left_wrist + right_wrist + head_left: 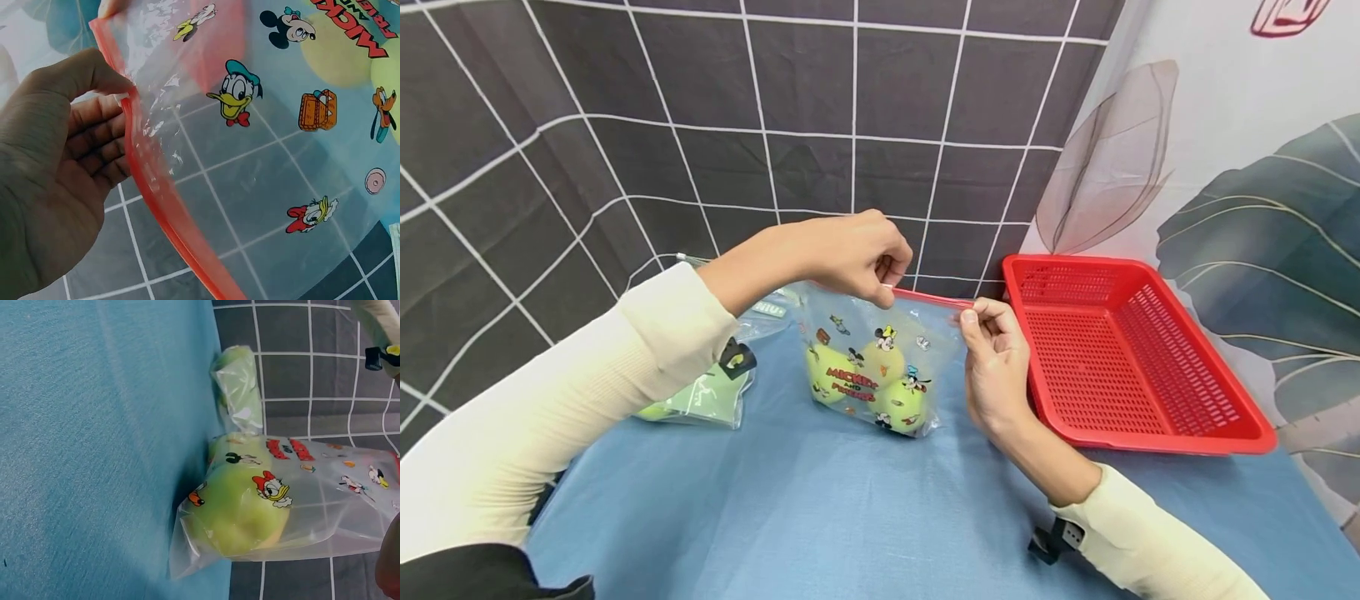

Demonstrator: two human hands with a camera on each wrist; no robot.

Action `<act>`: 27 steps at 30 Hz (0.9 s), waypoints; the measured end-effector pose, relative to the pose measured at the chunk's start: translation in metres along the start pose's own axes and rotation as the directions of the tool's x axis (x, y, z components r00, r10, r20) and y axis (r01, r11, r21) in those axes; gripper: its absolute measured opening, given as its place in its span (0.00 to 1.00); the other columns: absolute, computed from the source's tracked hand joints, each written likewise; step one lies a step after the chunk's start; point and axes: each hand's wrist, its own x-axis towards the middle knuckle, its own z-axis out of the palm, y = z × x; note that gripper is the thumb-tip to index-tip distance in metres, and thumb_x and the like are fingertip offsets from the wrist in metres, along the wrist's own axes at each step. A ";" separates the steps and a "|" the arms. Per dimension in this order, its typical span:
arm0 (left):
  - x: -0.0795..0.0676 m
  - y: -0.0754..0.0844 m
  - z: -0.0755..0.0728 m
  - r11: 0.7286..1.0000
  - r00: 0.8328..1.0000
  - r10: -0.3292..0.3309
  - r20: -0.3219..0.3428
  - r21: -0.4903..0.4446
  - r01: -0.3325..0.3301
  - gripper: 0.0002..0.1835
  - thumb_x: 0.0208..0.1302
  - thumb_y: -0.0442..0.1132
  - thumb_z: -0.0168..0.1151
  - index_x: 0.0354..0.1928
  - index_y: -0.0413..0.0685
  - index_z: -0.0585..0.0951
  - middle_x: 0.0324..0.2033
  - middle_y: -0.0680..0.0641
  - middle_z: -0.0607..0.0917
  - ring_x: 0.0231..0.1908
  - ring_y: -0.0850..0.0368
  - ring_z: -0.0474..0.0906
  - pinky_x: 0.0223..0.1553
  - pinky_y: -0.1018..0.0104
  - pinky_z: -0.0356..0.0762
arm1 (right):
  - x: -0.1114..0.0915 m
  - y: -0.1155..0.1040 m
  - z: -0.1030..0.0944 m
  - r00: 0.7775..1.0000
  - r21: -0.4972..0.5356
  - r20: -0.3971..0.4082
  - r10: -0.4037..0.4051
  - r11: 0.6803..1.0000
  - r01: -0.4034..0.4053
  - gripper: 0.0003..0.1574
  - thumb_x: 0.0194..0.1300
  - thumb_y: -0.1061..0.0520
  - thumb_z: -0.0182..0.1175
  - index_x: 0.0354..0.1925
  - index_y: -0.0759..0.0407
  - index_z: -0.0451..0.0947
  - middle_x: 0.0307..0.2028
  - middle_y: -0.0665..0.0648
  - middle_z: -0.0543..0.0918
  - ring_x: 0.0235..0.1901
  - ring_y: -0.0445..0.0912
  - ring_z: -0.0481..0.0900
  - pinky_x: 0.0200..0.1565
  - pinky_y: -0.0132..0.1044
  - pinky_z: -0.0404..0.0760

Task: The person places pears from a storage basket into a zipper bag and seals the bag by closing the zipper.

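A clear zip bag with cartoon figures and a red zip strip stands on the blue cloth, with several round yellow-green fruits inside. My left hand pinches the white slider on the strip between thumb and index finger, the other fingers curled behind. At the bag's top right corner, the thumb and fingers of my right hand pinch the end of the strip. In the right wrist view only a blurred bit of a finger shows at the right edge.
A second clear bag with green contents lies behind my left forearm. To the right stands a red perforated plastic basket. A dark curtain with white grid lines hangs behind the blue cloth.
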 end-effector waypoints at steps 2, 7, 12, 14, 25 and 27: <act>-0.003 -0.001 -0.001 1.000 1.000 -0.013 -0.002 -0.001 0.013 0.08 0.53 0.43 0.70 0.22 0.57 0.79 0.18 0.55 0.78 0.23 0.60 0.73 0.28 0.68 0.73 | 0.000 -0.001 -0.001 1.000 0.004 -0.003 0.000 1.000 0.000 0.06 0.72 0.63 0.64 0.44 0.59 0.76 0.38 0.53 0.80 0.41 0.43 0.83 0.51 0.29 0.84; -0.014 -0.005 -0.003 0.999 0.999 -0.052 0.012 -0.005 0.052 0.08 0.52 0.43 0.71 0.22 0.58 0.79 0.18 0.56 0.78 0.22 0.60 0.73 0.29 0.68 0.73 | -0.002 -0.004 -0.004 1.000 0.004 0.005 0.004 1.000 -0.004 0.04 0.73 0.66 0.61 0.44 0.60 0.76 0.38 0.53 0.81 0.41 0.43 0.83 0.52 0.30 0.85; -0.029 -0.009 -0.007 0.996 0.995 -0.087 0.052 -0.026 0.089 0.08 0.51 0.43 0.71 0.22 0.58 0.79 0.18 0.56 0.77 0.22 0.60 0.72 0.29 0.67 0.72 | -0.005 -0.007 -0.005 1.000 -0.022 0.026 0.016 1.000 -0.015 0.04 0.74 0.67 0.59 0.44 0.60 0.76 0.39 0.52 0.81 0.41 0.43 0.82 0.53 0.29 0.84; -0.036 -0.011 -0.009 0.994 0.992 -0.102 0.069 -0.038 0.104 0.08 0.51 0.43 0.70 0.21 0.58 0.79 0.18 0.57 0.77 0.22 0.61 0.71 0.29 0.67 0.72 | -0.006 -0.009 -0.005 0.999 -0.036 0.029 0.025 0.999 -0.024 0.05 0.74 0.68 0.58 0.43 0.59 0.76 0.39 0.52 0.81 0.41 0.43 0.83 0.53 0.29 0.84; -0.069 -0.027 -0.016 0.964 0.955 -0.114 0.274 -0.200 0.173 0.06 0.52 0.35 0.67 0.22 0.52 0.80 0.17 0.57 0.74 0.21 0.63 0.66 0.26 0.72 0.67 | -0.013 -0.024 -0.005 0.997 -0.118 0.040 0.066 0.991 -0.061 0.06 0.74 0.69 0.57 0.43 0.59 0.77 0.38 0.52 0.82 0.40 0.43 0.82 0.51 0.29 0.86; -0.074 -0.031 -0.017 0.954 0.941 -0.116 0.317 -0.230 0.195 0.06 0.52 0.32 0.67 0.23 0.50 0.80 0.18 0.56 0.74 0.21 0.64 0.66 0.25 0.74 0.65 | -0.014 -0.027 -0.005 0.997 -0.127 0.038 0.071 0.990 -0.066 0.06 0.74 0.69 0.58 0.43 0.59 0.77 0.37 0.52 0.82 0.39 0.43 0.82 0.50 0.29 0.85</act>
